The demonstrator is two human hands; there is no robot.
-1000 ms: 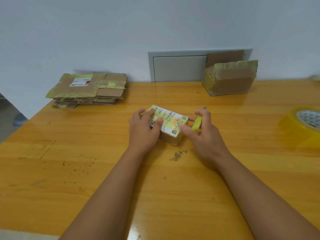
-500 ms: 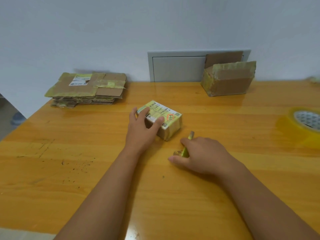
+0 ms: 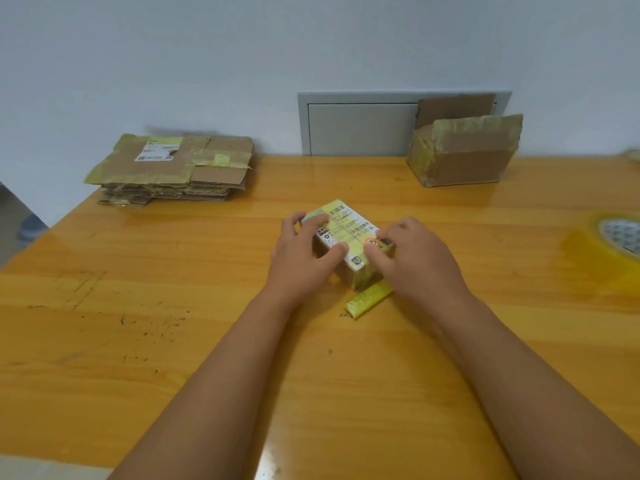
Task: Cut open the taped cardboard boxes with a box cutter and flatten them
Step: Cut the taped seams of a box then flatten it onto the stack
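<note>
On table (image 3: 207, 341): three boxes, one cutter (image 3: 367, 299).

a small taped box (image 3: 346, 242) with a white shipping label on top sits under my fingers mid-surface. the yellow box cutter (image 3: 367, 299) lies just beside its near corner. flattened boxes (image 3: 173, 168) are stacked far left; an opened box (image 3: 464, 157) stands far right by the wall.

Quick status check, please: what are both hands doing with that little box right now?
Left hand and right hand both on the small taped cardboard box with the white label, fingers over its top. Yellow box cutter lying on the orange wooden table, unheld. Nothing in the way.
</note>
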